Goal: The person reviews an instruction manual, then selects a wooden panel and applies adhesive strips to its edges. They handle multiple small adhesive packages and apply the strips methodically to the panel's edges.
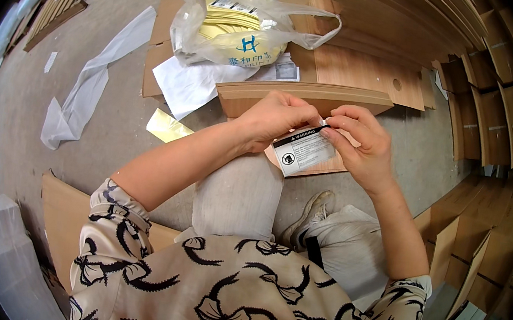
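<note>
A white label (303,153) with a black band along its top and a small black pictogram hangs tilted between my hands, in front of my knee. My left hand (275,119) pinches at its upper edge with thumb and forefinger. The thumb and fingers of my right hand (363,143) close on the label's upper right corner, the two sets of fingertips almost touching. Behind the label, part of a wood-grain board (326,167) shows. Just beyond my hands, a stack of brown panels (305,96) lies with its edges toward me.
A clear plastic bag (184,41) holding yellow sheets (229,25) stands on cardboard. White paper (192,86) and a yellow sheet (168,126) lie left of the panels. White film (91,87) is on the floor. Brown shelving-like boards (501,93) stand at the right.
</note>
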`<action>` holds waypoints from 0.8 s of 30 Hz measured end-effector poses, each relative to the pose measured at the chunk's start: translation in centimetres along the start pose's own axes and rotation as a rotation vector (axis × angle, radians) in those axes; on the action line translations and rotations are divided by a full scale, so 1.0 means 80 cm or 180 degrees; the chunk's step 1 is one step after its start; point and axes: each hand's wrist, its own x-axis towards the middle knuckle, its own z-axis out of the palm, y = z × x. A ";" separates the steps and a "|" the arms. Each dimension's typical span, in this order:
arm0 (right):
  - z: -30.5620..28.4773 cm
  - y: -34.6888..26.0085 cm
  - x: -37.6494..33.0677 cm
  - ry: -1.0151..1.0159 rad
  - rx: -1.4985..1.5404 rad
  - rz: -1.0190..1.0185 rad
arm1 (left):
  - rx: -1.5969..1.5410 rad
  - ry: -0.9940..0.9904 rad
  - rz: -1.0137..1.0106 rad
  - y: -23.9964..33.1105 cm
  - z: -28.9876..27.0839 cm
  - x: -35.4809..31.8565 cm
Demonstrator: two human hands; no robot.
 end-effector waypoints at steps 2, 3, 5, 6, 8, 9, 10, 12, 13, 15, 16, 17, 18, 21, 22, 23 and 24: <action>0.003 0.003 -0.002 0.0041 -0.0164 -0.0222 | -0.0015 -0.0018 -0.0007 0.000 -0.001 0.000; 0.004 0.004 -0.002 0.0034 -0.0188 -0.0298 | -0.0021 -0.0017 -0.0008 0.001 -0.001 -0.001; 0.006 0.002 -0.001 0.0096 -0.0189 -0.0291 | 0.0053 0.0049 0.0003 0.002 -0.001 -0.003; 0.008 -0.001 0.000 0.0165 -0.0166 -0.0210 | 0.0091 0.0082 0.0009 0.002 0.000 -0.004; 0.009 -0.002 0.000 0.0169 -0.0153 -0.0166 | 0.0392 0.0107 0.0249 -0.001 -0.002 -0.003; 0.007 0.001 0.000 0.0106 -0.0167 -0.0198 | 0.0543 0.0113 0.0366 -0.001 -0.001 -0.004; 0.006 0.002 0.000 0.0044 -0.0181 -0.0230 | 0.0637 0.0108 0.0402 0.000 -0.001 -0.005; 0.005 0.001 0.000 -0.0025 -0.0190 -0.0236 | 0.0827 0.0103 0.0475 0.002 -0.001 -0.007; 0.005 0.000 0.000 -0.0059 -0.0193 -0.0239 | 0.0894 0.0081 0.0481 0.001 -0.002 -0.007; 0.004 0.002 -0.001 -0.0107 -0.0219 -0.0230 | 0.1026 0.0032 0.0493 0.001 -0.004 -0.005; 0.004 0.003 -0.002 -0.0130 -0.0234 -0.0225 | 0.1034 0.0005 0.0508 0.001 -0.004 -0.005; 0.005 0.001 -0.002 -0.0062 -0.0198 -0.0196 | 0.1041 -0.0024 0.0522 0.000 -0.003 -0.006; 0.006 -0.002 -0.001 0.0005 -0.0158 -0.0168 | 0.1049 -0.0050 0.0535 0.001 -0.002 -0.007; 0.004 0.000 -0.002 -0.0024 -0.0133 -0.0176 | 0.1210 -0.0175 0.0630 0.005 0.000 -0.011; 0.003 0.003 -0.003 -0.0072 -0.0143 -0.0194 | 0.1222 -0.0156 0.0663 0.003 0.000 -0.009; 0.002 0.004 -0.004 -0.0099 -0.0156 -0.0216 | 0.1235 -0.0137 0.0697 0.001 -0.001 -0.007; 0.002 0.006 -0.004 -0.0127 -0.0165 -0.0239 | 0.1248 -0.0115 0.0729 -0.001 -0.001 -0.006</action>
